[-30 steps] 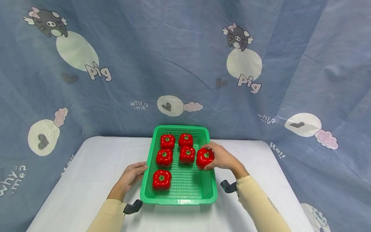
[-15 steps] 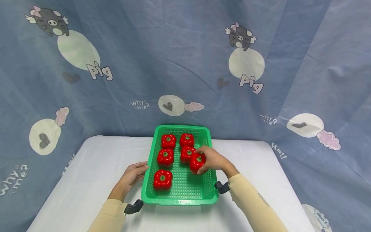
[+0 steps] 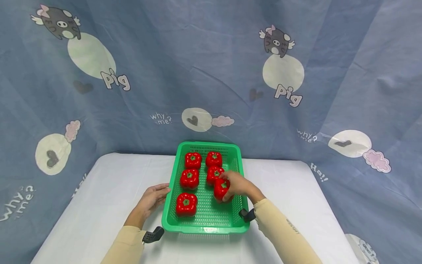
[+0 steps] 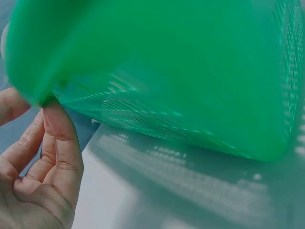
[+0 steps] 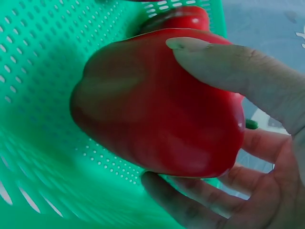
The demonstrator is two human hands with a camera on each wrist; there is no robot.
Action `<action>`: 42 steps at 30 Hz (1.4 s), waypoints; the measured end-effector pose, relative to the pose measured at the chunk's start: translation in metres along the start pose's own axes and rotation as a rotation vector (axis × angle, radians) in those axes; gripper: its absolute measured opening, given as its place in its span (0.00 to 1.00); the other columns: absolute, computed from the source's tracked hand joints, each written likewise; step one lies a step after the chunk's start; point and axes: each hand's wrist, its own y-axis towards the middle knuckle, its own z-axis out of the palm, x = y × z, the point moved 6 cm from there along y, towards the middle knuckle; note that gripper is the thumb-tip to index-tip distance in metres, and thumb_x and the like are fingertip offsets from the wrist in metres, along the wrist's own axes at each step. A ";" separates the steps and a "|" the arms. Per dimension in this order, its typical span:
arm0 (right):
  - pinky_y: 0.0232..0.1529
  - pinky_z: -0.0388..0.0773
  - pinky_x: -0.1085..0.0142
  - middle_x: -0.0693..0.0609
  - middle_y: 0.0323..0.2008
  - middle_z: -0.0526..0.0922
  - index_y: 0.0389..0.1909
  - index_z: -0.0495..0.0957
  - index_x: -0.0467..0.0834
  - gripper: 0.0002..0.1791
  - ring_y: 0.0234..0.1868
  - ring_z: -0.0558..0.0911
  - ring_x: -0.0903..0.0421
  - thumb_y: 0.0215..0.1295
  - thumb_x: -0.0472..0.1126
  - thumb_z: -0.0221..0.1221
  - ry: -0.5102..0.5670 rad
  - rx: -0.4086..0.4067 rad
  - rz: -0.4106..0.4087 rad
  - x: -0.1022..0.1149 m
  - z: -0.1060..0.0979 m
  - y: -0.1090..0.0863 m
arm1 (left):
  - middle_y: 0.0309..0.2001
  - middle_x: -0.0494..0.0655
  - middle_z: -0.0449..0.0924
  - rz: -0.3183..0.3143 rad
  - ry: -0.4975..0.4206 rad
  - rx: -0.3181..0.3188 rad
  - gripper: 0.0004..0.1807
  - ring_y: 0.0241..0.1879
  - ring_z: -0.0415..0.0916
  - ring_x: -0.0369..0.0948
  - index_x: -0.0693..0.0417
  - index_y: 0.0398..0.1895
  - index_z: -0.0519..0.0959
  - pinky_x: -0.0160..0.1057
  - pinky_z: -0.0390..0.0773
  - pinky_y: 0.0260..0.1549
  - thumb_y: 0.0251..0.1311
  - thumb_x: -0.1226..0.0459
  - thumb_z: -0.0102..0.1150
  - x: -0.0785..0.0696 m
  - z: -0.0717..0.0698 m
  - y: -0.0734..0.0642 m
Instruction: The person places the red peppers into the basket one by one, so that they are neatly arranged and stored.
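A green plastic basket (image 3: 204,230) stands on the table with several red bell peppers in it. My left hand (image 3: 152,200) is at its left side, and in the left wrist view thumb and finger pinch the basket's rim (image 4: 35,90). My right hand (image 3: 238,185) grips one bell pepper (image 5: 162,105) inside the basket's right half, thumb on one side and fingers round the other. Right behind it in the head view sits another bell pepper (image 3: 214,174). On the left, a column of three holds a front pepper (image 3: 186,204), a middle pepper (image 3: 189,179) and a back pepper (image 3: 192,160).
A further bell pepper (image 3: 214,159) lies at the back of the right column. White cloth covers the table (image 3: 132,168). A blue printed curtain (image 3: 211,73) hangs behind and around it. A black wrist device (image 3: 153,234) juts out beside the left sleeve.
My right hand has carried the gripped bell pepper leftward and down, from the basket's right side to in front of the right column. The left hand stays at the rim.
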 end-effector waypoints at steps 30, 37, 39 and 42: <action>0.49 0.79 0.53 0.47 0.44 0.74 0.52 0.74 0.35 0.39 0.47 0.75 0.50 0.35 0.38 0.79 -0.100 0.018 0.095 -0.008 0.027 0.005 | 0.49 0.51 0.82 -0.011 -0.018 0.002 0.27 0.43 0.82 0.37 0.71 0.63 0.67 0.36 0.81 0.44 0.64 0.64 0.58 0.006 -0.001 0.004; 0.52 0.78 0.53 0.48 0.45 0.74 0.51 0.74 0.36 0.39 0.48 0.74 0.50 0.35 0.43 0.80 -0.138 0.048 0.110 -0.006 0.030 0.004 | 0.48 0.50 0.82 -0.007 -0.018 -0.015 0.27 0.41 0.81 0.37 0.69 0.63 0.68 0.36 0.81 0.44 0.63 0.64 0.58 0.005 -0.002 0.002; 0.53 0.77 0.54 0.48 0.45 0.74 0.51 0.74 0.36 0.39 0.48 0.74 0.51 0.35 0.44 0.80 -0.149 0.058 0.109 -0.006 0.031 0.003 | 0.47 0.50 0.82 -0.005 -0.016 -0.013 0.28 0.41 0.81 0.37 0.70 0.63 0.67 0.35 0.81 0.44 0.63 0.64 0.58 0.004 -0.001 0.002; 0.53 0.77 0.54 0.48 0.44 0.75 0.51 0.74 0.35 0.39 0.47 0.74 0.51 0.36 0.44 0.80 -0.149 0.065 0.102 -0.006 0.031 0.003 | 0.47 0.50 0.83 0.001 -0.017 -0.012 0.28 0.40 0.81 0.36 0.71 0.63 0.67 0.35 0.81 0.43 0.63 0.64 0.58 0.004 -0.001 0.001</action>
